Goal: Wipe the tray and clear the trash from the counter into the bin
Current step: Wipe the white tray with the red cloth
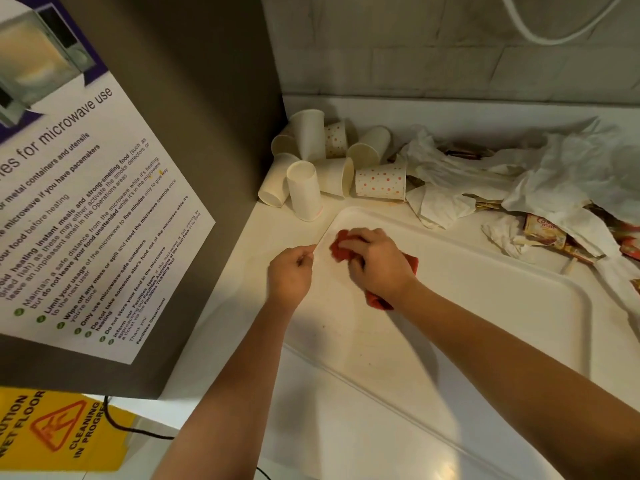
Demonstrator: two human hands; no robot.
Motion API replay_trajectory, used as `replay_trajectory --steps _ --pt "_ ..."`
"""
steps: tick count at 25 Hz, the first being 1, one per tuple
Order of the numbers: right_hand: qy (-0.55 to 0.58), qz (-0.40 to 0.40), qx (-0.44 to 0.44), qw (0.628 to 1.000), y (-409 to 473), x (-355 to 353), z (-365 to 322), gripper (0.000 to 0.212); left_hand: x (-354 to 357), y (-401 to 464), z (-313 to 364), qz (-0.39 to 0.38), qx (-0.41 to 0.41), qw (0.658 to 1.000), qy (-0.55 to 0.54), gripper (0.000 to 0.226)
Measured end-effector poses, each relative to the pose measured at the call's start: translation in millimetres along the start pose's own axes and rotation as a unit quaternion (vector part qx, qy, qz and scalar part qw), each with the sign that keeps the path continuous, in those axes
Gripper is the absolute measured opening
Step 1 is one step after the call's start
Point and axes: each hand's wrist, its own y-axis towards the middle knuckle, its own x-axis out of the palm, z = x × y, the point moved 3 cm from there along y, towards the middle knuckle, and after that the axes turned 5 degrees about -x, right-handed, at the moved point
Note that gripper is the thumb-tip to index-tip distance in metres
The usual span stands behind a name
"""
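A large white tray (pixel 485 306) lies on the white counter. My right hand (pixel 377 263) presses a red cloth (pixel 341 245) onto the tray's far left corner, fingers curled over it. My left hand (pixel 291 271) grips the tray's left rim (pixel 320 242) beside that corner. Several used paper cups (pixel 308 174), plain and red-dotted, lie tipped behind the tray. Crumpled tissues (pixel 540 178) and torn sachets (pixel 547 233) are heaped at the right, spilling over the tray's far edge.
A grey cabinet side (pixel 214 98) with a microwave-use poster (pixel 86 209) rises at the left. Below it stands a yellow wet-floor sign (pixel 62 431) with a black cable beside it. A tiled wall (pixel 450 46) backs the counter. No bin is in view.
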Motion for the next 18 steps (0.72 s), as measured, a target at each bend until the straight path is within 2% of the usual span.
replay_trajectory --steps 3,5,7,10,14,18 --pt "-0.047 0.023 0.127 0.99 11.4 -10.4 17.3 0.035 1.1 -2.2 3.3 0.006 0.027 0.999 0.02 0.028" --pt "-0.081 -0.001 0.137 0.987 21.3 -14.3 19.7 0.037 -0.5 -0.7 2.9 0.012 0.038 0.999 0.024 0.027" --pt "-0.076 -0.032 0.121 0.989 32.7 -15.2 14.5 0.038 -3.2 1.4 1.4 0.012 0.026 1.0 0.012 0.027" --pt "-0.002 -0.068 0.081 0.994 41.9 -8.6 3.9 0.038 -4.6 4.1 -0.5 0.009 0.009 1.0 -0.006 0.026" --pt "0.04 -0.079 -0.047 0.995 9.8 7.1 -24.3 0.04 -2.5 6.8 -0.3 0.008 0.007 1.0 0.013 0.026" --pt "0.022 -0.076 -0.12 0.99 -18.0 12.6 -29.6 0.047 -14.2 -3.9 6.3 -0.056 0.001 0.998 0.0 0.027"
